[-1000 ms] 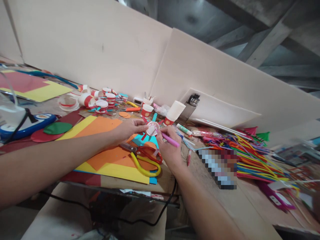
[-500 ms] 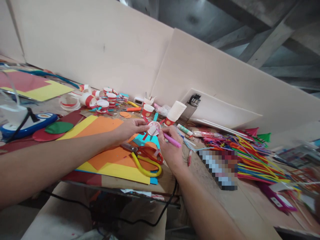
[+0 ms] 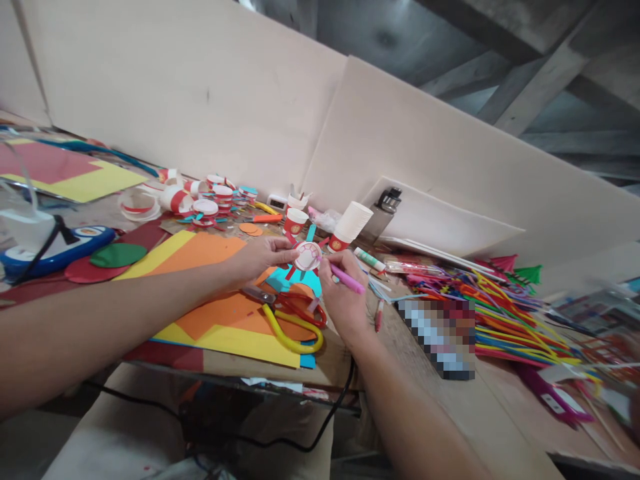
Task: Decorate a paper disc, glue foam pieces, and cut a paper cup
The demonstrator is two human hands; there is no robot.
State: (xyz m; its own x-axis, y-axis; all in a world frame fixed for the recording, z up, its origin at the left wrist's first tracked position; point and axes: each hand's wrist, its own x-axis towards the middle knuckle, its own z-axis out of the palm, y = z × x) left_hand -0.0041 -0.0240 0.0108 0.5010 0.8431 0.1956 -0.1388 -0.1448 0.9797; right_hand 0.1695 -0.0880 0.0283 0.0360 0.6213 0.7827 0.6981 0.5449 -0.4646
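Note:
Between thumb and fingers, my left hand [image 3: 267, 257] pinches the left edge of a round white paper-cup piece [image 3: 306, 259]. Red and blue strips stick out around this piece, and pink lines mark its face. My right hand [image 3: 343, 290] is closed around a pink marker [image 3: 347, 278], its tip at the right side of the cup piece. Below the hands lie yellow-handled scissors [image 3: 290, 330] and a red-handled pair [image 3: 304, 308], on orange paper [image 3: 215, 287] and yellow paper [image 3: 240, 343]. A bit of blue paper lies under the cup piece.
Behind the hands stand a red-and-white paper cup [image 3: 296, 221] and a stack of cups [image 3: 350, 227], with a bottle [image 3: 383, 213] beside it. Several cut cup pieces [image 3: 205, 208] sit back left. Colourful pipe cleaners [image 3: 505, 313] spread at right. A glue stick [image 3: 370, 259] lies near my right hand.
The marker and my right hand have shifted slightly right over the cup piece's face. My left hand keeps its hold in nearly the same place.

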